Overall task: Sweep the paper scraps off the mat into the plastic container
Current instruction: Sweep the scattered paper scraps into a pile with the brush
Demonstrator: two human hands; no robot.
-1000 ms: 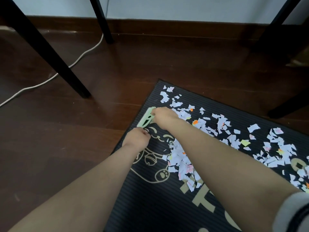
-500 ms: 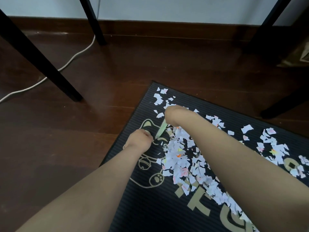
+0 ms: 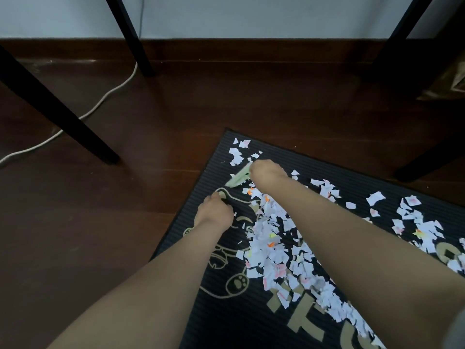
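Small torn paper scraps (image 3: 279, 248), mostly white with a few pink, orange and yellow bits, are seen heaped in a loose band down the middle of the black ribbed floor mat (image 3: 234, 328) printed with a gold cat outline. Thinner patches are scattered toward its far corner and its right side. The mat is laid on a dark wooden floor (image 3: 100, 222). The right hand (image 3: 268, 176) is extended to the far end of the heap, fingers curled round a pale green flat tool (image 3: 237, 178) that is angled down toward the mat; contact is blurred. The left hand (image 3: 215, 212) is rested on the mat just beside the heap, knuckles up, fingers curled under; whether anything is pinched cannot be told.
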